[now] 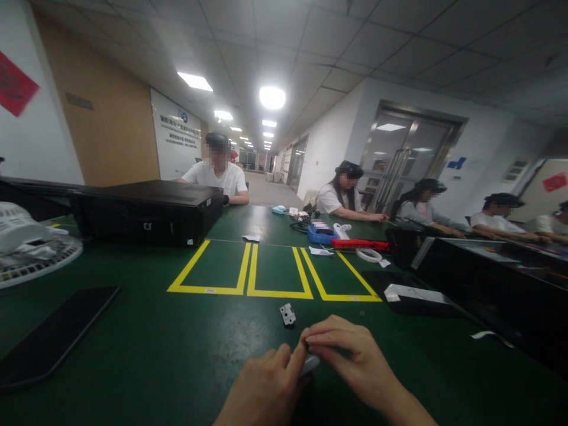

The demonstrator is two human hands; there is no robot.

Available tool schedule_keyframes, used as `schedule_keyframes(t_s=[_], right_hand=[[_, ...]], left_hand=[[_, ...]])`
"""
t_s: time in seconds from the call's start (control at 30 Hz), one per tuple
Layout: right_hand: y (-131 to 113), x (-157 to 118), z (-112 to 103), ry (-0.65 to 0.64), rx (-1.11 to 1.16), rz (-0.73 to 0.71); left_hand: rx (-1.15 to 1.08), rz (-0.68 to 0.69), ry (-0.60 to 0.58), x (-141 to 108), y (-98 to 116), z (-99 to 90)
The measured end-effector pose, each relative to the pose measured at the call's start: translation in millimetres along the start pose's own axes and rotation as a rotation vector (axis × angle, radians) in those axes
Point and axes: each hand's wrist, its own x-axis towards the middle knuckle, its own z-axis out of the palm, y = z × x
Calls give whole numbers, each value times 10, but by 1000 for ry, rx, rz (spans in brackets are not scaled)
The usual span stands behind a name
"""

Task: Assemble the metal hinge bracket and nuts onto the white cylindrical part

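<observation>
My left hand [265,387] and my right hand [350,355] meet low in the view, just above the green bench mat [146,331]. Between their fingertips they pinch a small silver-grey part [309,365], mostly hidden by my fingers. Its exact kind cannot be seen. A little farther forward, a small white perforated metal bracket [287,314] lies on the mat, apart from both hands.
Yellow tape outlines [279,294] mark the mat ahead. Beyond them are a black case [146,213], a blue box [322,235] and a red tool [359,244]. A dark phone [53,334] lies left. Several seated people work along the far right.
</observation>
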Motion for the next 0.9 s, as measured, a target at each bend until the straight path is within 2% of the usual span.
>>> schedule_keyframes(t_s=[0.13,0.33,0.53,0.67,0.9], right_hand=[[-40,28,11,8,3,74],[-51,15,71,60,-22,174],[-56,-10,57,16,-31,131],[-31,5,43,49,33,63],[65,20,142,164,206,153]], left_hand=[[39,12,58,-14,16,5],[57,17,78,1,12,35],[59,45,123,-1,-12,94],[32,58,139,-2,-75,168],[-62,80,183,-3,-161,220]])
